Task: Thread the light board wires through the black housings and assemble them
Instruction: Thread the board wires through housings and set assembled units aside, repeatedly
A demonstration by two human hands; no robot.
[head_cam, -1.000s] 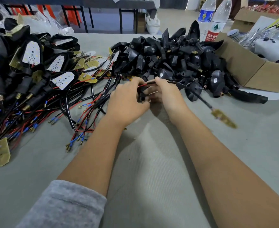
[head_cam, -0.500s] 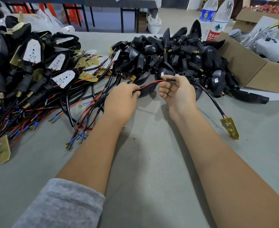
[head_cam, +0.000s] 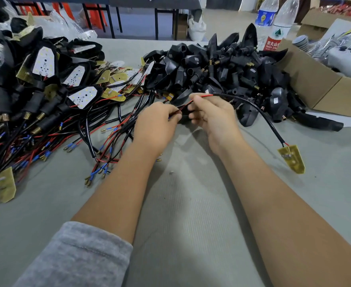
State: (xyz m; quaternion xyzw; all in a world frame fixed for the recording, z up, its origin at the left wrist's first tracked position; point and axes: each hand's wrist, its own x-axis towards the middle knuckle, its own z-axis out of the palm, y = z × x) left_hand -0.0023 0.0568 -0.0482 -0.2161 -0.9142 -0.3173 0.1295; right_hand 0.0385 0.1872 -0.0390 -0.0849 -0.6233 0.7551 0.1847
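My left hand [head_cam: 157, 125] and my right hand [head_cam: 213, 119] meet over the middle of the table. Both pinch the red and black wire [head_cam: 251, 105] of one light board. A black housing [head_cam: 183, 118] sits between the two hands, mostly hidden by fingers. The sheathed cable arcs right from my right hand and ends at a small yellow light board [head_cam: 292, 159] lying on the grey mat. A pile of empty black housings [head_cam: 222, 73] lies just behind my hands. Finished assemblies with white boards [head_cam: 46, 77] are heaped at the left.
Loose wires with blue and brass terminals [head_cam: 100, 146] spread left of my left hand. A cardboard box [head_cam: 319, 88] stands at the right, with two water bottles [head_cam: 278, 25] behind the housing pile. The grey mat [head_cam: 191, 214] stretches toward me.
My hands have drawn closer together again on the wire. The cable's loop has shortened, and the yellow board stays on the mat at the right.
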